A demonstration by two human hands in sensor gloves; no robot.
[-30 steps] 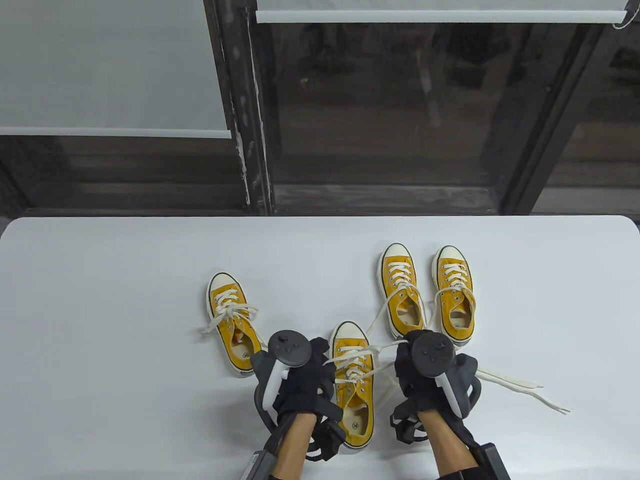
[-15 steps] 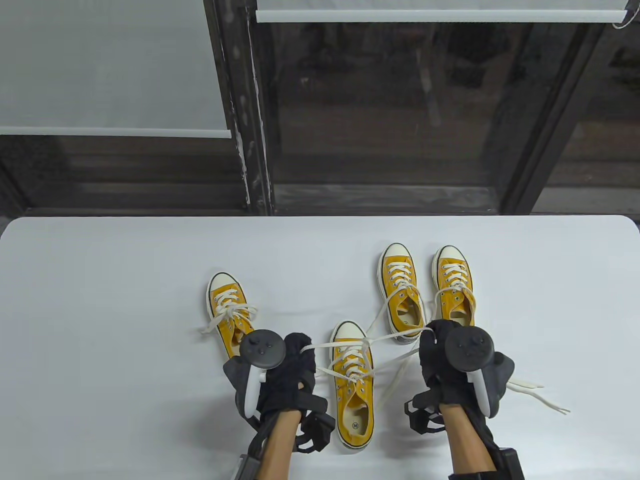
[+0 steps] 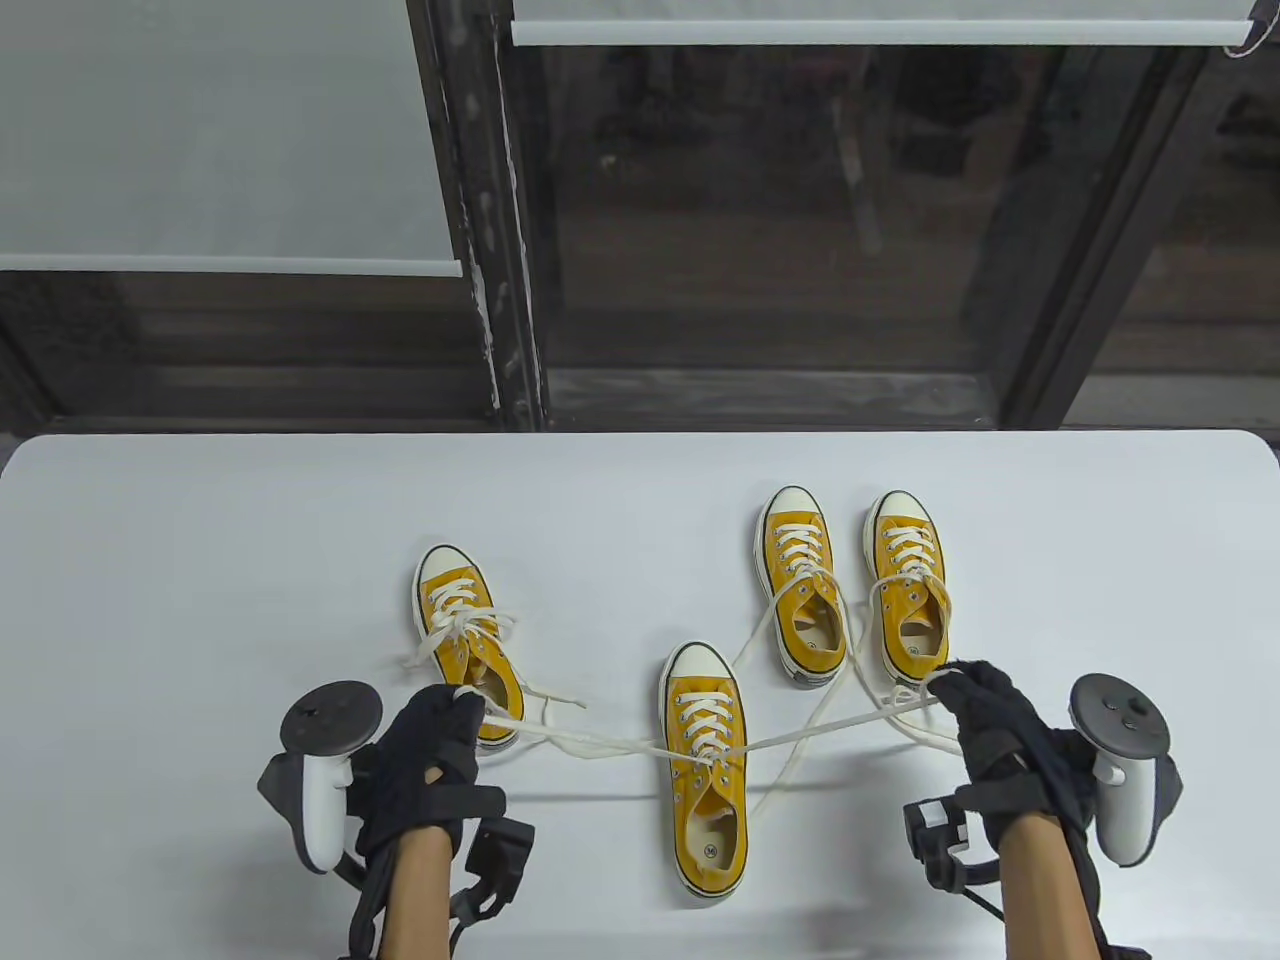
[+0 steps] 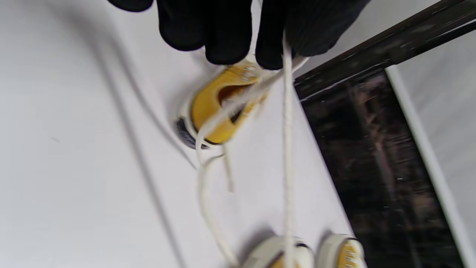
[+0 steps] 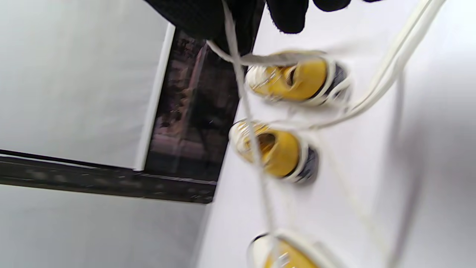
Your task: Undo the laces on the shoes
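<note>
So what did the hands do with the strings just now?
Both hands swung apart: the left hand went left, the right hand went right, each still pinching an end of the middle shoe's lace. The lace got pulled out long and the bow came undone. All four shoes stayed put.

a white table [image 3: 200, 560] carries four yellow sneakers: one left [image 3: 465, 640], one centre [image 3: 706, 770], two right [image 3: 800, 590] [image 3: 908, 585].
</note>
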